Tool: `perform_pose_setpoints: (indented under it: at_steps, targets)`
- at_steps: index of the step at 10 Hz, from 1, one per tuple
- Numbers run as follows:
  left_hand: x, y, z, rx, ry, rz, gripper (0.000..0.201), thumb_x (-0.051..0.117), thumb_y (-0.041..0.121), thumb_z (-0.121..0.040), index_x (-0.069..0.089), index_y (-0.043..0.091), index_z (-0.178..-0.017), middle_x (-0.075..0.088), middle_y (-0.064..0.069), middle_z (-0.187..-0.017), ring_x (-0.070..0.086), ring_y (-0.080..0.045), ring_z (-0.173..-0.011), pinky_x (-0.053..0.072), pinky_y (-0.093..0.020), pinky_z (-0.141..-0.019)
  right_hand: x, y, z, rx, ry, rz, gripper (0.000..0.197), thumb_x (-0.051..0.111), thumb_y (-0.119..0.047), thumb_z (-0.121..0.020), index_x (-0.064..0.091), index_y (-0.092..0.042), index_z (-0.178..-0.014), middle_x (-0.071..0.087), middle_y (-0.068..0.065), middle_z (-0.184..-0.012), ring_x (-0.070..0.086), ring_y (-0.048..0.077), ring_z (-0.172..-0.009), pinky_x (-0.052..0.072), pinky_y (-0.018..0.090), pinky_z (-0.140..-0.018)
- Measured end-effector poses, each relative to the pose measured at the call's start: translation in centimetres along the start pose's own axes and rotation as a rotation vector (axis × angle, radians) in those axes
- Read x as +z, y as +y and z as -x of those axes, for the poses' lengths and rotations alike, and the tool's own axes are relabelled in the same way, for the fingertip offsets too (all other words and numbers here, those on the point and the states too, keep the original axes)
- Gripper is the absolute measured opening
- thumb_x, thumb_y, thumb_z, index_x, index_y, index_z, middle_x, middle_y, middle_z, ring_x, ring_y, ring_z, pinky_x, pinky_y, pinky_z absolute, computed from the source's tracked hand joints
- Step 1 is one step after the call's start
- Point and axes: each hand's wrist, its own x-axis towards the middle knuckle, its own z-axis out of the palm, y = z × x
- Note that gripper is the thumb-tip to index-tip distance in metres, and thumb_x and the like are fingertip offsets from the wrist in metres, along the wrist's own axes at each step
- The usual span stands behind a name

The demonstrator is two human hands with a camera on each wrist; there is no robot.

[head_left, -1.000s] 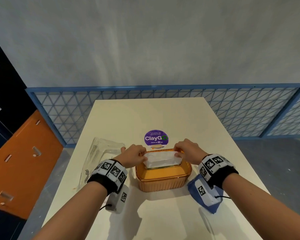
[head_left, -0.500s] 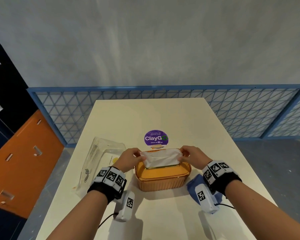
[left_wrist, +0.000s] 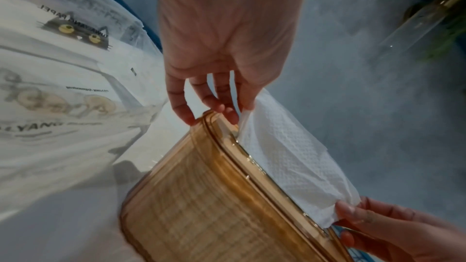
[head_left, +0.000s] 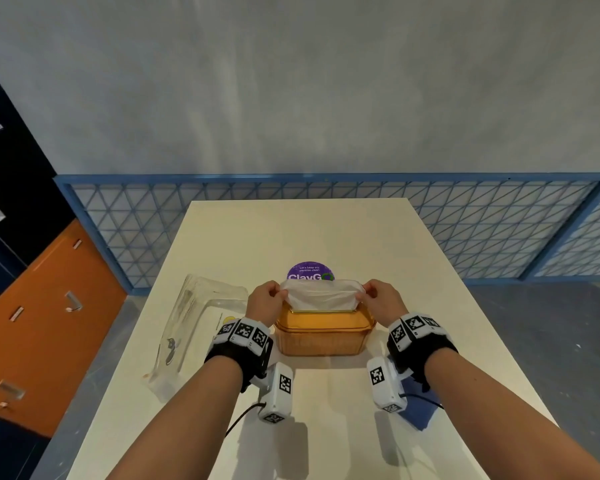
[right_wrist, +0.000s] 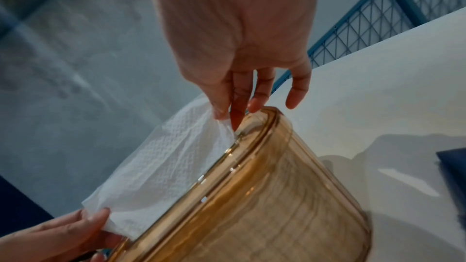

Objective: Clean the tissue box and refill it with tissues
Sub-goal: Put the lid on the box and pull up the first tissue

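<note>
An amber see-through tissue box (head_left: 323, 336) stands on the white table (head_left: 326, 230) in front of me, with its lid on. A white tissue (head_left: 323, 294) sticks up through the slot in the lid. My left hand (head_left: 265, 301) pinches the tissue's left corner and my right hand (head_left: 378, 299) pinches its right corner, holding it stretched above the box. In the left wrist view the tissue (left_wrist: 285, 158) rises from the box (left_wrist: 214, 202); the right wrist view shows the same tissue (right_wrist: 163, 166) and box (right_wrist: 264, 196).
An empty clear tissue wrapper (head_left: 194, 323) lies left of the box. A dark blue cloth (head_left: 418, 407) lies on the table under my right wrist. A purple round sticker (head_left: 310, 271) sits behind the box. A blue mesh fence (head_left: 482, 230) runs beyond the table's far edge.
Both hands have lifted, pulling the tissue up out of the slot and spreading it wider. The box has not moved.
</note>
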Motion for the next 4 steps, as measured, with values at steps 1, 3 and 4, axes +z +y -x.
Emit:
perform_pose_setpoints:
  at_steps: [1, 3, 4]
  targets:
    - [0.4, 0.4, -0.6, -0.018, 0.025, 0.006, 0.039, 0.049, 0.011, -0.094, 0.038, 0.019, -0.058, 0.043, 0.002, -0.06, 0.045, -0.023, -0.076, 0.033, -0.027, -0.066, 0.0, -0.1, -0.6, 0.022, 0.044, -0.023, 0.02, 0.057, -0.015, -0.09, 0.064, 0.001, -0.099, 0.056, 0.006, -0.086, 0.05, 0.019, -0.084, 0.033, 0.024, -0.072]
    - [0.6, 0.5, -1.3, -0.044, 0.043, 0.027, 0.039, 0.051, 0.014, -0.094, 0.04, 0.02, -0.057, 0.045, 0.002, -0.061, 0.047, -0.022, -0.077, 0.033, -0.026, -0.069, 0.1, -0.6, -1.8, 0.067, 0.07, 0.003, 0.015, 0.059, -0.016, -0.088, 0.066, -0.008, -0.099, 0.065, 0.009, -0.092, 0.058, 0.027, -0.09, 0.041, 0.027, -0.075]
    - [0.5, 0.1, -1.5, -0.016, 0.091, 0.089, 0.032, 0.051, 0.015, -0.095, 0.045, 0.015, -0.063, 0.051, -0.002, -0.066, 0.048, -0.022, -0.078, 0.035, -0.026, -0.064, -0.1, -0.3, -2.2, 0.033, 0.124, -0.009, 0.009, 0.06, -0.015, -0.088, 0.066, -0.011, -0.094, 0.069, 0.011, -0.098, 0.061, 0.03, -0.095, 0.047, 0.034, -0.082]
